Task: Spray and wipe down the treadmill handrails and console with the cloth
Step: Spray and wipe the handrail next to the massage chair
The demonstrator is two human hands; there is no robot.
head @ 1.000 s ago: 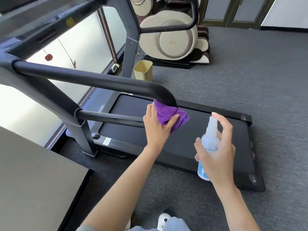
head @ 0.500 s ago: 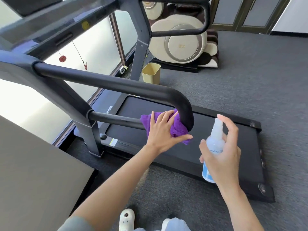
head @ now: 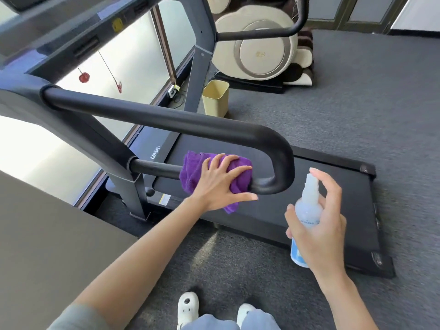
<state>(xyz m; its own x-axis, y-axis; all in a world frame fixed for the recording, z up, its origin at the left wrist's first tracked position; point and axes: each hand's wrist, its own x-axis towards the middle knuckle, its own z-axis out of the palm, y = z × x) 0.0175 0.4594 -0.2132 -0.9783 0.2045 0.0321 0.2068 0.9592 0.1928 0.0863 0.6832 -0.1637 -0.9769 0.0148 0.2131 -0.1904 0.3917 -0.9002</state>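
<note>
Purple microfibre cloth (head: 215, 173): left hand (head: 220, 184) presses it around the black tubular handrail (head: 166, 120)'s lower bar; right hand (head: 319, 225) grips the clear plastic spray bottle (head: 307, 210). Maintain wraparound pressure.

one head-worn camera looks forward and steeply down, close over the near handrail (head: 166, 120) and treadmill deck (head: 309, 210).
</note>
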